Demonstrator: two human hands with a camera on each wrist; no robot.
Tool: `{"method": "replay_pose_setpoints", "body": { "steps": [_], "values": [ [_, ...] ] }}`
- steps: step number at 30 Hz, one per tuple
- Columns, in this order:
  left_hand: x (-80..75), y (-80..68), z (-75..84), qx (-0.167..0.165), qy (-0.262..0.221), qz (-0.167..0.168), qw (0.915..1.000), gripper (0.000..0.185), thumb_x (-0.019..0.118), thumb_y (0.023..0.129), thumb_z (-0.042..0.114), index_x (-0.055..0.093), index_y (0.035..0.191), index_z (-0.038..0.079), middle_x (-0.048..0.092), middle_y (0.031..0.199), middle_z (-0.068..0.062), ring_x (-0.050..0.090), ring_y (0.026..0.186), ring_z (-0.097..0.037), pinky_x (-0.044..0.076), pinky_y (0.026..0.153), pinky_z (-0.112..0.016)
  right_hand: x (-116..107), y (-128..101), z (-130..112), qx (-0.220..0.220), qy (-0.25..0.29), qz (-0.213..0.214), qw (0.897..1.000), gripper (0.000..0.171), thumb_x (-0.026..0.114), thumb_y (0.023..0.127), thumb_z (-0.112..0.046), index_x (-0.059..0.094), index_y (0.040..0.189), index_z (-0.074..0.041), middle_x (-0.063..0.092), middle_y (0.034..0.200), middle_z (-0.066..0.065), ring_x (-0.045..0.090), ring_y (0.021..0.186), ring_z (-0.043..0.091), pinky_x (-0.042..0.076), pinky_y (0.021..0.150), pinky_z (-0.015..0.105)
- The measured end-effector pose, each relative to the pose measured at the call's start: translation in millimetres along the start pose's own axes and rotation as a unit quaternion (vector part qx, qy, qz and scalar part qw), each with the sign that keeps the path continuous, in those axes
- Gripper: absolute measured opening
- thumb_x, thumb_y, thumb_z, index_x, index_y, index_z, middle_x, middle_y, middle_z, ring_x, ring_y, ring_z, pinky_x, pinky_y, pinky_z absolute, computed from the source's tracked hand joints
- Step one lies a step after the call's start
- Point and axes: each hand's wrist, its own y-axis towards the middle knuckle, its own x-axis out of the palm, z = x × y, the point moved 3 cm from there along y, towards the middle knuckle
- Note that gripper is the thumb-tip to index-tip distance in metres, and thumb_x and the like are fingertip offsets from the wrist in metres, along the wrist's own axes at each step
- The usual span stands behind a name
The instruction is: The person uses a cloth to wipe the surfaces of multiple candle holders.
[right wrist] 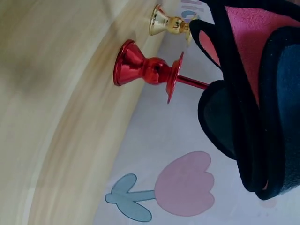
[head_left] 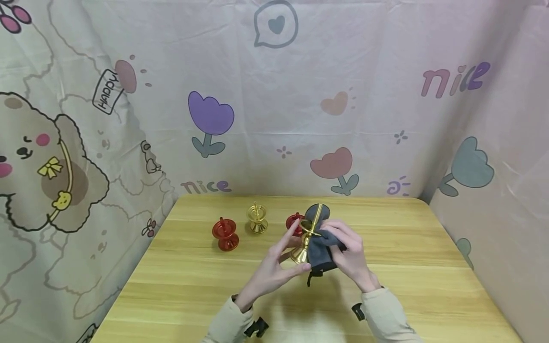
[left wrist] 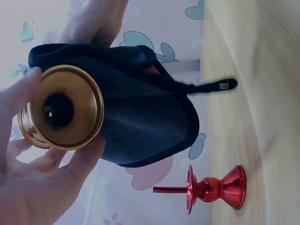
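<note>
My left hand [head_left: 274,269] holds a gold candlestick [head_left: 299,256] above the table, tilted, with its flared base low and toward me. In the left wrist view the candlestick's hollow underside [left wrist: 83,105] faces the camera, with the thumb and fingertips on its edges. A dark grey cloth [head_left: 319,255] with black edging and a hanging loop is gripped by my right hand [head_left: 351,252]. It lies against the candlestick's far side. In the right wrist view the cloth [right wrist: 290,93] shows a pink-red inner face; the right fingers are hidden there.
On the wooden table [head_left: 171,295] stand a red candlestick [head_left: 225,234] and a gold one [head_left: 257,219] to the left. Another red candlestick [head_left: 293,222] is partly hidden behind my hands. Printed curtains [head_left: 274,95] enclose the table's back and sides.
</note>
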Motion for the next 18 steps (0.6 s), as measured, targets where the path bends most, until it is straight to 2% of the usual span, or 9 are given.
{"method": "replay_pose_setpoints", "body": {
  "steps": [4, 6, 8, 10, 13, 16, 18],
  "values": [
    [-3.6, -0.4, -1.9, 0.009, -0.077, -0.030, 0.9965, 0.090, 0.071, 0.093, 0.008, 0.016, 0.163, 0.021, 0.061, 0.130, -0.019, 0.060, 0.126, -0.025, 0.052, 0.104, -0.033, -0.1, 1.0, -0.5, 0.002, 0.024, 0.000, 1.000, 0.014, 0.062, 0.094, 0.004, 0.069, 0.101, 0.014, 0.068, 0.097, 0.023, 0.066, 0.101, 0.026, 0.053, 0.103, 0.026],
    [-4.9, -0.3, -3.8, 0.006, -0.117, -0.051, 0.9918, 0.087, 0.067, 0.095, 0.005, 0.013, 0.163, 0.015, 0.059, 0.131, -0.022, 0.057, 0.131, -0.028, 0.050, 0.108, -0.033, -0.6, 1.3, -0.4, 0.009, 0.032, 0.002, 0.999, 0.014, 0.062, 0.092, 0.007, 0.068, 0.101, 0.015, 0.069, 0.099, 0.022, 0.066, 0.102, 0.025, 0.053, 0.103, 0.026],
    [-4.9, 0.0, -5.0, 0.000, -0.134, -0.066, 0.9888, 0.085, 0.063, 0.097, 0.004, 0.010, 0.163, 0.012, 0.059, 0.132, -0.025, 0.055, 0.134, -0.032, 0.048, 0.110, -0.034, -1.4, 1.2, -0.2, 0.014, 0.038, 0.004, 0.999, 0.017, 0.061, 0.086, 0.014, 0.068, 0.101, 0.015, 0.069, 0.099, 0.022, 0.066, 0.101, 0.024, 0.053, 0.102, 0.026],
    [-3.6, 0.3, -5.7, -0.010, -0.113, -0.065, 0.9914, 0.086, 0.064, 0.097, 0.008, 0.009, 0.164, 0.015, 0.058, 0.136, -0.023, 0.054, 0.135, -0.033, 0.046, 0.112, -0.037, -2.4, 0.8, -0.1, 0.015, 0.035, 0.006, 0.999, 0.025, 0.059, 0.078, 0.021, 0.068, 0.101, 0.015, 0.069, 0.099, 0.021, 0.066, 0.099, 0.025, 0.053, 0.101, 0.025],
    [-0.4, 0.6, -5.3, -0.026, -0.053, -0.045, 0.9972, 0.093, 0.072, 0.094, 0.015, 0.012, 0.163, 0.028, 0.060, 0.138, -0.016, 0.058, 0.130, -0.028, 0.048, 0.111, -0.041, -3.2, 0.1, -0.3, 0.015, 0.023, 0.005, 1.000, 0.034, 0.057, 0.070, 0.026, 0.069, 0.100, 0.014, 0.069, 0.097, 0.021, 0.066, 0.097, 0.025, 0.053, 0.101, 0.024],
    [1.9, 0.6, -3.4, -0.024, -0.010, -0.020, 0.9995, 0.098, 0.078, 0.089, 0.018, 0.015, 0.162, 0.037, 0.062, 0.135, -0.009, 0.061, 0.123, -0.022, 0.052, 0.107, -0.044, -3.0, 0.1, -0.7, 0.017, 0.015, -0.001, 1.000, 0.034, 0.057, 0.071, 0.025, 0.069, 0.100, 0.013, 0.068, 0.096, 0.022, 0.065, 0.097, 0.025, 0.053, 0.101, 0.024],
    [2.1, 0.1, -2.1, -0.012, -0.016, -0.014, 0.9997, 0.098, 0.078, 0.089, 0.016, 0.016, 0.162, 0.035, 0.063, 0.132, -0.010, 0.062, 0.121, -0.021, 0.052, 0.106, -0.042, -2.5, 0.5, -1.1, 0.019, 0.015, -0.004, 1.000, 0.030, 0.058, 0.074, 0.023, 0.069, 0.101, 0.013, 0.068, 0.097, 0.022, 0.065, 0.098, 0.024, 0.053, 0.102, 0.024]
  ]
}}
